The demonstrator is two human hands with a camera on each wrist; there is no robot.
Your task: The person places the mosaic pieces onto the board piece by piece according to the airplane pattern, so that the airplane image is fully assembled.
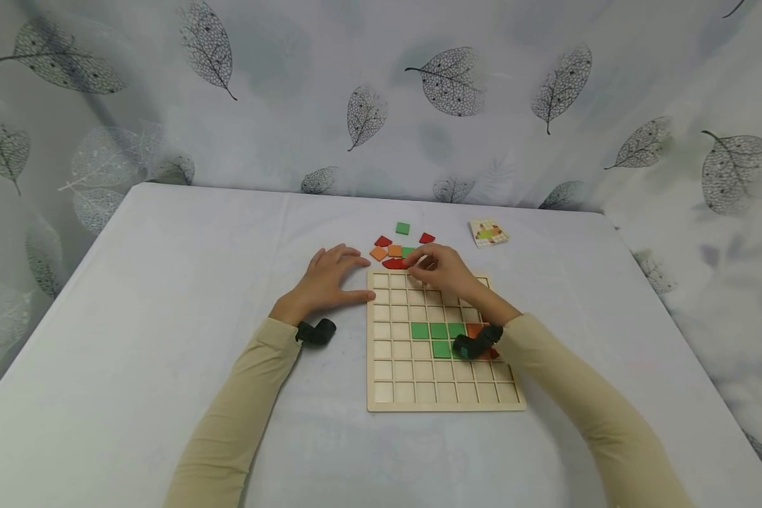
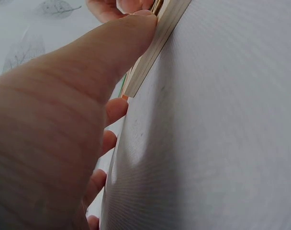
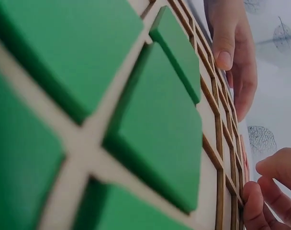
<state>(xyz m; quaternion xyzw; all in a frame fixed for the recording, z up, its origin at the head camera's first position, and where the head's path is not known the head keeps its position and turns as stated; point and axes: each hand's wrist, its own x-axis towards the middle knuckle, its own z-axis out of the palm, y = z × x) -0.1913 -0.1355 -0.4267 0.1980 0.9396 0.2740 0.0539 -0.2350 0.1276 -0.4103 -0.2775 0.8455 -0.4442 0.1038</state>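
Note:
A wooden grid board (image 1: 444, 407) lies on the table, with several green square tiles (image 1: 420, 330) and orange and red pieces in its cells. My left hand (image 1: 331, 279) is spread at the board's left side. Its thumb (image 2: 131, 31) touches the board's edge and its other fingers reach past the far corner. My right hand (image 1: 443, 271) is over the board's far edge, fingers bent, fingertips beside a red tile (image 1: 394, 264). In the right wrist view a gap shows between thumb and forefinger (image 3: 279, 165), with nothing visible in it.
Beyond the board lie loose tiles: orange squares (image 1: 379, 253), a green square (image 1: 403, 228) and red pieces (image 1: 427, 238). A small stack of pattern cards (image 1: 488, 232) sits at the back right. White cloth covers the table (image 1: 165, 296), and a leaf-printed curtain (image 1: 279, 85) hangs behind.

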